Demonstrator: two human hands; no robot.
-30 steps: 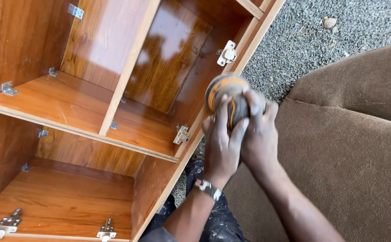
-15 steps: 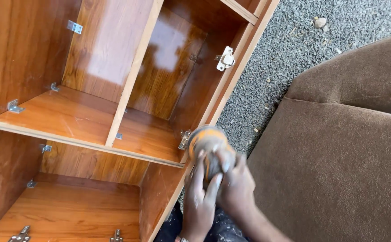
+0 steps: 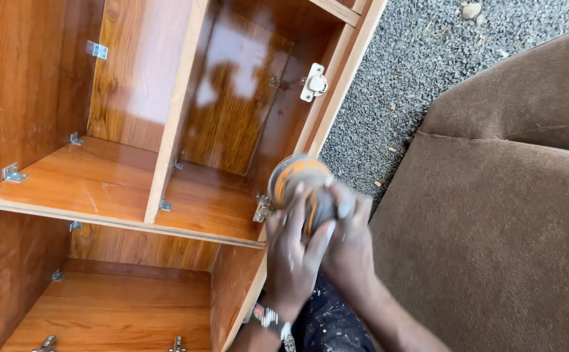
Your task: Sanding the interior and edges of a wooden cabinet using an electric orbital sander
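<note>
Both hands were closed around a round orange-and-grey sander held against the front edge of the wooden cabinet, at the right end of the middle shelf. The left hand wrapped the tool from below and from the cabinet side, fingers spread over its dome. The right hand covered the side nearer the brown sofa, fingers curled onto the top. Each grip was clamped on the sander; none of the fingers stood free. The tool's domed top faced the camera, and its body was blurred, so its long axis could not be told. A beaded wristband sat on the left wrist.

The cabinet lay open toward the camera, with an upright divider standing on the shelf. A white hinge plate was fixed to the right side panel, and small metal brackets held the shelf at its left edge. Grey gravel lay between the cabinet and the sofa.
</note>
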